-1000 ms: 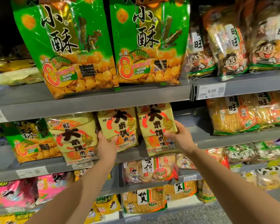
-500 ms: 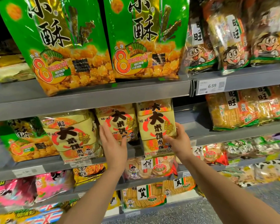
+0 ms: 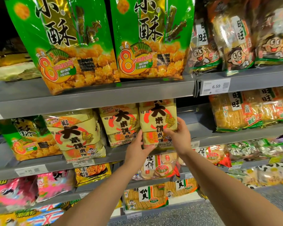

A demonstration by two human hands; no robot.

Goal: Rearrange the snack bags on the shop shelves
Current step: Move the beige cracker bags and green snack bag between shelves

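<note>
Head view: grey shelves [image 3: 91, 97], yellow snack bag [image 3: 158, 118] within curled grip of left hand [image 3: 136, 150], right hand [image 3: 178, 137].

Bare shelf [image 3: 198, 128] right of yellow bag [image 3: 157, 118], seemingly open.

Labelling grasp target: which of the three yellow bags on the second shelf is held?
The rightmost bag, held by left hand and right hand; middle bag and left bag are not held.

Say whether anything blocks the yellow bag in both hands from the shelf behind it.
Nothing visible does. The yellow bag, gripped by the left hand and right hand, fronts bare shelf; the neighbouring bag stands beside it.
</note>
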